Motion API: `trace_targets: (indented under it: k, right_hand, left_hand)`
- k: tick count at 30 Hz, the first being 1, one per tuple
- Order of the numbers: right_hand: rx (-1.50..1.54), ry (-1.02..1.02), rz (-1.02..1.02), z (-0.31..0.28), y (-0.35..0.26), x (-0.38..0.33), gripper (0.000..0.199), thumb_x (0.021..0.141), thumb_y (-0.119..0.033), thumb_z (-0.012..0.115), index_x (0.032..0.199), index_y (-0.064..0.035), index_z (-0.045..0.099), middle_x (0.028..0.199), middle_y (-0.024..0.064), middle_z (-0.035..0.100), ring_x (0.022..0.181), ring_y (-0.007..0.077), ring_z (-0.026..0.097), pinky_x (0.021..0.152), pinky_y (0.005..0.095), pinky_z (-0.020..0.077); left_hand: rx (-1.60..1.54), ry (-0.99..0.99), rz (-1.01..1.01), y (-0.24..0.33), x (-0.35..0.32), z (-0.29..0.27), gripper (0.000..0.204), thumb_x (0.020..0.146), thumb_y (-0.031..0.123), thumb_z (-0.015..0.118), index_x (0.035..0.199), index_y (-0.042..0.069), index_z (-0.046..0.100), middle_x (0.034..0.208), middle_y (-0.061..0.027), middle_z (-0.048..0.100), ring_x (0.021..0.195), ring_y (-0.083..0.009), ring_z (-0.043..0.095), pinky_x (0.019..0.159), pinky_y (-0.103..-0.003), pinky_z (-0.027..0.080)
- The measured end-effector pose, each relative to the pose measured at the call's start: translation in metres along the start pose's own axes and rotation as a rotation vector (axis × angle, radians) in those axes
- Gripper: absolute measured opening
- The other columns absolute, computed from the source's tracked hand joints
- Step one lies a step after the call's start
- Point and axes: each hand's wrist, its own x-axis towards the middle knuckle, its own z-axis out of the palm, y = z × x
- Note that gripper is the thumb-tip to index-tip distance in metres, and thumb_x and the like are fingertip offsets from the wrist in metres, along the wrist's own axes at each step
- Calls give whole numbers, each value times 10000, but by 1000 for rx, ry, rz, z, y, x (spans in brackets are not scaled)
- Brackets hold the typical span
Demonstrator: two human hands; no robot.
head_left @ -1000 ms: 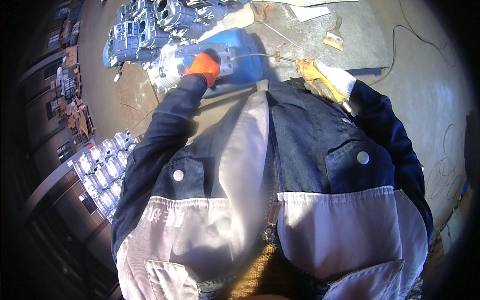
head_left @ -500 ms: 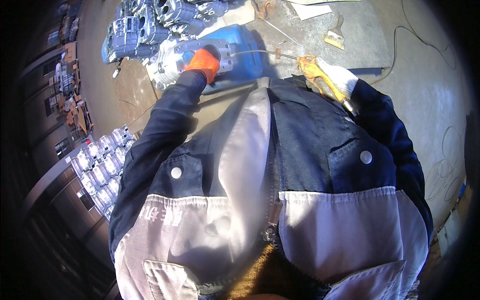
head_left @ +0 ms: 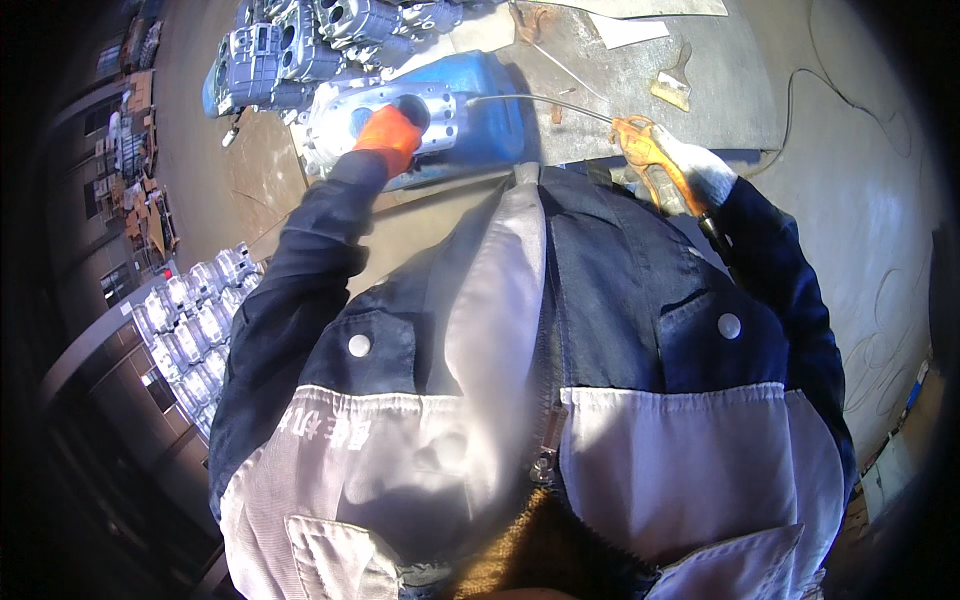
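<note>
Upon the blue support [head_left: 492,112], the metal casting [head_left: 445,108] lies beneath the left hand [head_left: 390,138], whose orange-gloved fingers grip it beside a round opening, forearm stretched forward. With elbow bent outward, the white-gloved right hand [head_left: 706,172] clasps a yellow air gun [head_left: 648,152], its thin nozzle angled leftward to just beside the casting's end.

A grey, worn tabletop [head_left: 735,115] bears a flat brush [head_left: 671,90], white sheet [head_left: 632,32], thin rod [head_left: 567,68] and blue block [head_left: 497,115].
</note>
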Motion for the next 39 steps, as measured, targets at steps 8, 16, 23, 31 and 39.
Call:
trace_targets:
  k: [8,16,23,31,39]
  right_hand:
    - [-665,148,-172,18,5,52,617,954,-533,377,1088,8,640,921,161,673,832,193,593,792,318,435]
    - [-1321,-40,-432,72,-2,79,428,970,-349,388,1133,-3,579,782,212,618,643,312,601,635,388,472]
    - [-1132,30,-749,20,33,128,575,932,-496,438,1045,33,632,588,199,551,495,254,535,493,357,439]
    - [-782,125,-142,61,14,147,745,886,-638,402,934,58,662,588,134,580,431,186,520,408,313,382]
    - [-1210,164,-122,156,-21,169,847,867,-705,315,995,66,642,901,260,637,888,339,606,809,393,434]
  left_hand:
    - [-366,255,-196,-67,-29,101,359,847,372,548,1070,106,639,964,-179,646,892,-332,616,762,-402,492]
    - [-219,-10,-484,-136,-16,194,277,642,141,696,891,36,633,838,-192,667,837,-344,658,762,-408,520]
    - [33,22,-142,-107,-37,161,386,757,367,657,961,44,605,866,-186,657,820,-353,629,741,-408,483]
    - [-755,-245,-480,-78,-82,142,491,785,436,633,1060,42,534,1058,-192,622,1014,-356,592,823,-418,458]
    - [-756,-163,-403,-78,-86,156,317,865,268,479,1105,64,518,1059,-203,609,1008,-392,575,826,-408,461]
